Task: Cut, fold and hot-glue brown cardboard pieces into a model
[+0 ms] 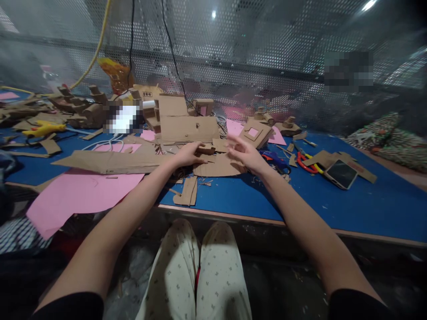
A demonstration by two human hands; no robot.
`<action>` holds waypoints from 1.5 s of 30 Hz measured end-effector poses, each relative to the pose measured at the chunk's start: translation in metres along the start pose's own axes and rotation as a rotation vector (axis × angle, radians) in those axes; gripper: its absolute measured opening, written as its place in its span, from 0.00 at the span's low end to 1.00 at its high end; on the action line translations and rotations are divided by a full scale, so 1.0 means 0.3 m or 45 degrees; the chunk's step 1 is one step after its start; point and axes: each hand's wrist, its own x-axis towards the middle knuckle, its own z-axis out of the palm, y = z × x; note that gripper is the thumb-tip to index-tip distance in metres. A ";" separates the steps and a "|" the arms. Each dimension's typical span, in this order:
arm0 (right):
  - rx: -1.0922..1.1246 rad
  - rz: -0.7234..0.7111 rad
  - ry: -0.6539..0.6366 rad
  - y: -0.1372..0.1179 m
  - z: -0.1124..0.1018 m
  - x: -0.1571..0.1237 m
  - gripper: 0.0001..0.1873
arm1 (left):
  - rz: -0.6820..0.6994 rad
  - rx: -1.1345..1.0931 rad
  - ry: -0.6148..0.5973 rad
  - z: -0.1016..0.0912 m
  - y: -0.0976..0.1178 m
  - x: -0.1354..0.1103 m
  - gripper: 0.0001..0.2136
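Observation:
My left hand (188, 154) is curled with its thumb and fingers around the end of a small cardboard piece (207, 150). Fingers apart, my right hand (247, 154) hovers at the right side of a larger flat cardboard sheet (220, 168) and holds nothing I can see. The sheet lies on the blue tabletop under both hands. Behind them stands a folded cardboard panel (187, 129). Just in front of the sheet rest cut cardboard strips (187, 192) and scraps.
Pink paper (83, 191) hangs over the table's front edge at left, beside a long cardboard piece (110, 162). A yellow glue gun (45, 129) lies far left. To the right are a blue tool (275, 161), red-handled tool (305, 163) and phone (340, 174). Cables hang behind.

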 end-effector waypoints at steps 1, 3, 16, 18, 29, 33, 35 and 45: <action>-0.114 -0.052 0.102 0.014 0.001 0.006 0.27 | -0.030 -0.004 0.002 0.000 0.004 -0.003 0.32; -0.375 -0.118 0.190 0.037 0.001 0.012 0.34 | -0.056 -0.026 0.018 0.000 0.013 -0.008 0.35; -0.803 -0.180 0.045 0.101 0.022 0.009 0.09 | 0.209 0.252 0.026 -0.015 -0.011 -0.001 0.13; -0.801 -0.198 0.041 0.095 0.023 0.007 0.08 | 0.195 0.261 0.043 -0.020 -0.010 -0.002 0.14; -0.902 -0.182 -0.090 0.064 0.045 -0.003 0.09 | 0.063 0.201 0.354 -0.050 0.012 -0.001 0.18; -0.756 -0.237 0.009 0.048 0.050 -0.006 0.12 | -0.032 -0.084 0.501 -0.072 0.039 -0.006 0.17; -0.632 -0.313 0.082 0.030 0.051 -0.011 0.20 | -0.096 -0.331 0.377 -0.078 0.062 -0.015 0.19; -0.551 -0.551 0.083 -0.019 0.050 -0.030 0.12 | -0.244 -0.802 -0.224 -0.083 0.132 -0.061 0.22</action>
